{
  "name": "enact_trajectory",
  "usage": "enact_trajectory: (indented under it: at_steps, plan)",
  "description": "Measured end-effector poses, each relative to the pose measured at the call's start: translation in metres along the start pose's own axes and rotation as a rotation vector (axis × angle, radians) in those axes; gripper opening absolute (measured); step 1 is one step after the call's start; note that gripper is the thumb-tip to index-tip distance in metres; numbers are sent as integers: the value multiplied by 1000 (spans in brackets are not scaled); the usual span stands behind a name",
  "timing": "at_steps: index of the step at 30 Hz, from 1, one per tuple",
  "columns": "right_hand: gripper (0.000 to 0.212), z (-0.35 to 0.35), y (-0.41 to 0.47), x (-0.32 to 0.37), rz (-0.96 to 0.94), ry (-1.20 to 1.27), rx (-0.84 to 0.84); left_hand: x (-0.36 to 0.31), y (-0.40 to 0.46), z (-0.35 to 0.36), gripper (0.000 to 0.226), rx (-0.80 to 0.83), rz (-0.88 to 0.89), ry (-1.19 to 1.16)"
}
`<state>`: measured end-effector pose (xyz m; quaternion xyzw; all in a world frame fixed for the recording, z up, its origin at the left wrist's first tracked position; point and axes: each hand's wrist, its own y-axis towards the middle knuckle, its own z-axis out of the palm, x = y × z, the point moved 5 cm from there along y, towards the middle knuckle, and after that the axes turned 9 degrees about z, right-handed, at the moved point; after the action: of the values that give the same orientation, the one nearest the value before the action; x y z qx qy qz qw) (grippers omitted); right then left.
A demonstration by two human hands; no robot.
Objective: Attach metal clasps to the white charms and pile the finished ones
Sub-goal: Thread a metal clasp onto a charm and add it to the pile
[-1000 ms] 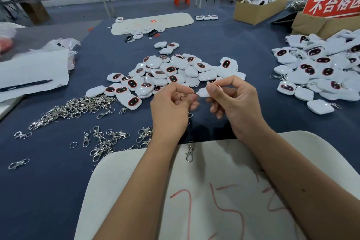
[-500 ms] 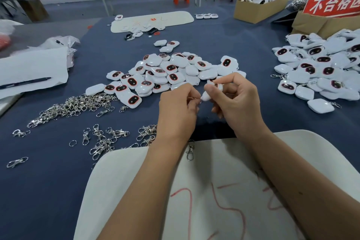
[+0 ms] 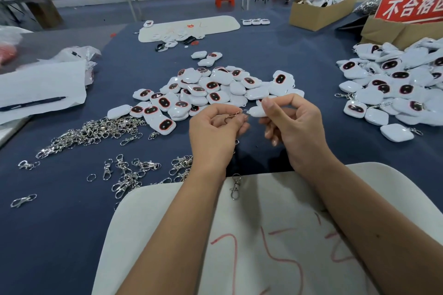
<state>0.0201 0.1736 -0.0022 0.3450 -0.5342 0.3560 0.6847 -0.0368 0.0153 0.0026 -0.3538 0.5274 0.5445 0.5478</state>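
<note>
While the left hand [image 3: 215, 132] pinched a thin metal clasp [image 3: 233, 116] in curled fingers, the right hand [image 3: 294, 124] pinched a smooth rounded white charm [image 3: 257, 111] just beside it, above the blue cloth counter [image 3: 287, 55]. Glossy finished charms [image 3: 393, 88] lay heaped right.

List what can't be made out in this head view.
- Whether the clasp is hooked into the charm: too small, fingers of the left hand and right hand cover it.
- Red sign: cut off by the right edge.
- Far bench: blurred.
</note>
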Motion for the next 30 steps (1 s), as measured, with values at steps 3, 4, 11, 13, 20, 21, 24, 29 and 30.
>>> enact_trajectory:
  at_steps: [3, 4, 11, 13, 20, 21, 24, 29, 30]
  plan:
    - [25, -2, 0, -1, -15, -45, -19, -7, 2, -3, 21, 51, 159, 277]
    - [26, -2, 0, -1, -22, -60, -22, -10, 2, -2, 21, 78, 207, 359]
    - [38, 1, -2, -1, -63, -141, -6, -17, -2, 4, 21, 222, 428, 710]
    - [40, 0, -3, 0, -72, -154, -3, -18, -3, 8, 22, 248, 465, 758]
    - [27, -6, 2, -3, -31, -103, -107, -7, -1, -4, 18, 88, 207, 410]
    - [26, -7, 3, -4, -15, -88, -129, -6, 0, -7, 18, 58, 173, 366]
    - [29, -9, 3, -5, 26, -61, -158, -6, 0, -7, 16, 46, 133, 314]
    - [31, -19, 1, 0, 33, 1, -328, -6, -3, 15, 17, 42, 80, 290]
    - [30, -24, 1, 1, 31, 25, -410, -7, -2, 27, 18, 61, 76, 267]
